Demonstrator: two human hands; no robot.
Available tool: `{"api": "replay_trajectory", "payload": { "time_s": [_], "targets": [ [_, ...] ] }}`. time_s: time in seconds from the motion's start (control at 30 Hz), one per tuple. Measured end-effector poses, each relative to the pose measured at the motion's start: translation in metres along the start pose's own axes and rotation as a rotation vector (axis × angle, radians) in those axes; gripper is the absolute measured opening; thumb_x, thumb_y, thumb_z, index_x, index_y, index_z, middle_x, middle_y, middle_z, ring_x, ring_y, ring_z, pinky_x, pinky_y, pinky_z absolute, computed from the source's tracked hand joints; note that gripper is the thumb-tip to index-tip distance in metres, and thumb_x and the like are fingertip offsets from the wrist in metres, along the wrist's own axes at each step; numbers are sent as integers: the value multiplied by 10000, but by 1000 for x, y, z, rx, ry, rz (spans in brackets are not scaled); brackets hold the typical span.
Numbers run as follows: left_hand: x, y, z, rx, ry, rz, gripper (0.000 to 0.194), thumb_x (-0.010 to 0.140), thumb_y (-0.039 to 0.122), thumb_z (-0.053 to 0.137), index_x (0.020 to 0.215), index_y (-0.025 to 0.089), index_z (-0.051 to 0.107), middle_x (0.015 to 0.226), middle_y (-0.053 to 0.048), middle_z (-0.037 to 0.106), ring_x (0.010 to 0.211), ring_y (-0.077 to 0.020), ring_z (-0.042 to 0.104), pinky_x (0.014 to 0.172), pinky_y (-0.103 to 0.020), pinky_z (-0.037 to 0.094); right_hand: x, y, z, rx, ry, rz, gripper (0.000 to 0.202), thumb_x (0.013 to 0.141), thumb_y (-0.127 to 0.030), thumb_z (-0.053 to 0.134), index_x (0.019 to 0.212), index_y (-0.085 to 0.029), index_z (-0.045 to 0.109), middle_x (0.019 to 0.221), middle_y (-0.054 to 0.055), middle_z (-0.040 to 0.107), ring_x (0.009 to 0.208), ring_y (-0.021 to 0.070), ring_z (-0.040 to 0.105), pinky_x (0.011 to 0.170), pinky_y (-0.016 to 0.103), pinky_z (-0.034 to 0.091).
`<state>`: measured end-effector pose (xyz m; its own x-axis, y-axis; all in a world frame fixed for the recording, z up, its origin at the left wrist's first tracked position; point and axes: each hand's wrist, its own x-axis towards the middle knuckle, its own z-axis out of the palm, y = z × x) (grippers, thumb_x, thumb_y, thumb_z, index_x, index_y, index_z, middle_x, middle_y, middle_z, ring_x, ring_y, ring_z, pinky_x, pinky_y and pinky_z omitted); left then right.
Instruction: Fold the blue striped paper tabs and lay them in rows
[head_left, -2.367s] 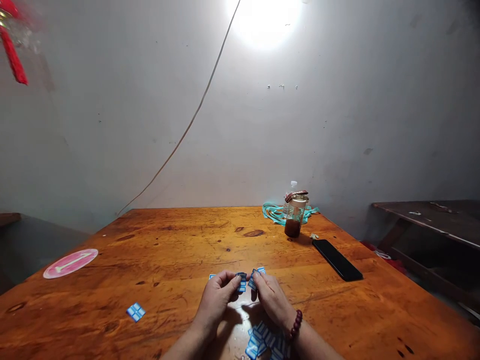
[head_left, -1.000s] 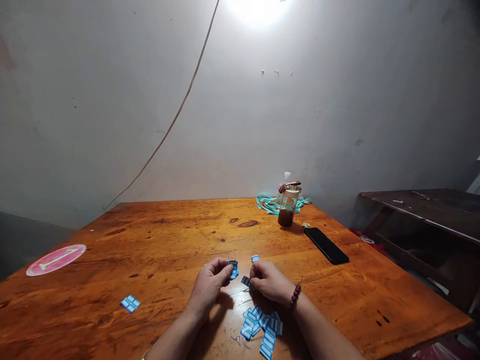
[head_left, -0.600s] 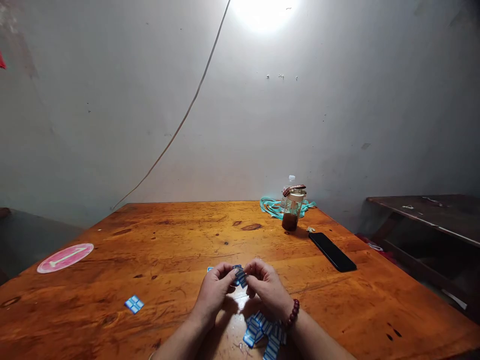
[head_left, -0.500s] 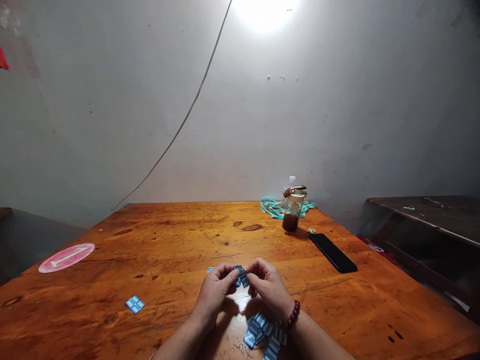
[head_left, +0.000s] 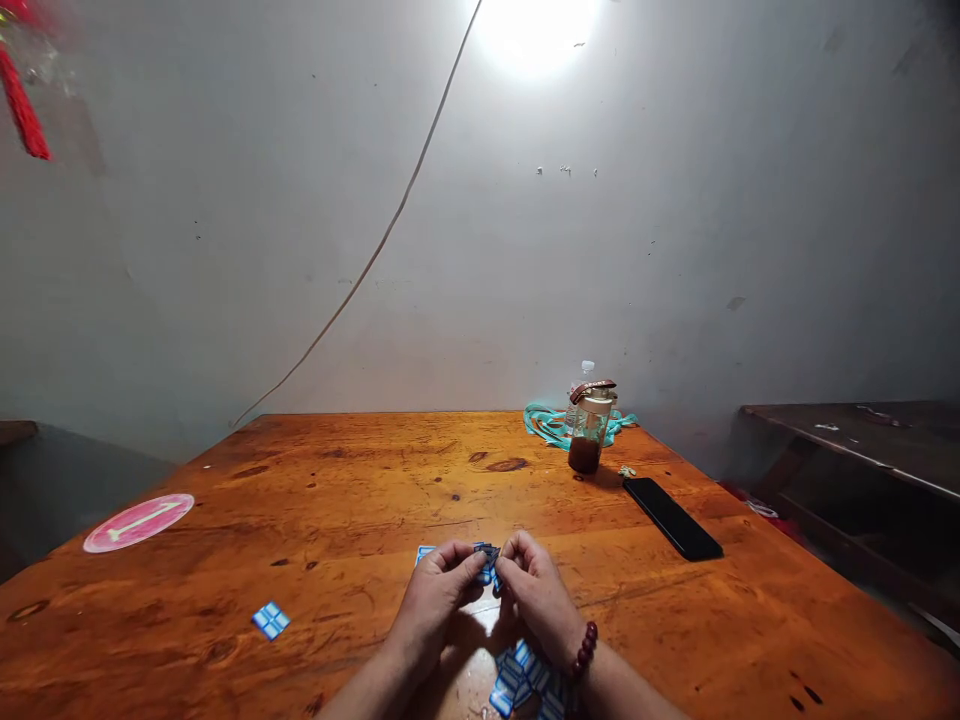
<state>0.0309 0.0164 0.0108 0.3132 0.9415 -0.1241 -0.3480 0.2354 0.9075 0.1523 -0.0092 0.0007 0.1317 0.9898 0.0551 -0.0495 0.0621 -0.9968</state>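
Several small blue-and-white cards (head_left: pixel 485 573) are pinched between my two hands just above the table. My left hand (head_left: pixel 444 598) grips them with thumb and fingers. Close beside it, my right hand (head_left: pixel 534 590) pinches the cards' right side; a dark red bead bracelet circles that wrist. Below the right hand lies a loose pile of similar cards (head_left: pixel 517 678), partly hidden by the forearm. Another blue-and-white card (head_left: pixel 425 551) shows just behind the left hand. Farther left, a separate blue-and-white card (head_left: pixel 271 621) lies flat.
The wooden table (head_left: pixel 360 500) carries a black phone (head_left: pixel 673 518) on the right. Behind it stand a bottle with dark contents (head_left: pixel 585 452) and a coiled turquoise strap (head_left: pixel 544 425). A pink oval sticker (head_left: pixel 139 523) is at the left. A dark side table (head_left: pixel 862 430) stands right.
The cards between my hands have shifted and tilted, and my fingertips have drawn slightly closer together. The whole view has moved a little, so the table sits lower.
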Motion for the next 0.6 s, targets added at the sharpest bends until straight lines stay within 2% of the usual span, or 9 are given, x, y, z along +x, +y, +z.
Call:
{"api": "replay_trajectory", "payload": {
  "time_s": [0.23,0.4,0.5,0.6],
  "targets": [
    [1,1,1,8,-42,4,233,512,261,756,627,131,602,576,9,594,509,-74,519,492,-168,387,3,5,1,20,35,-12,268,693,-415,535,676,-190,391,423,-101,411,276,36,353,278,127,251],
    [3,1,-1,35,-32,12,245,504,281,758,607,127,598,533,20,568,445,-52,466,434,-156,337,0,2,-2,-109,-6,-96,233,725,-387,514,831,-184,472,464,-88,421,342,53,375,326,142,280],
    [4,1,-3,29,-52,20,251,511,294,754,596,124,589,508,28,544,413,-39,426,407,-152,290,-2,-3,-5,-217,0,-213,168,732,-336,522,714,-170,499,530,-52,452,467,70,426,419,158,337],
    [3,2,-3,41,-80,-5,265,543,341,729,607,120,597,501,24,529,422,-44,419,412,-158,281,-2,-6,-7,-263,14,-226,177,727,-292,515,618,-165,461,561,-36,460,500,77,428,440,167,342]
  ]
}}
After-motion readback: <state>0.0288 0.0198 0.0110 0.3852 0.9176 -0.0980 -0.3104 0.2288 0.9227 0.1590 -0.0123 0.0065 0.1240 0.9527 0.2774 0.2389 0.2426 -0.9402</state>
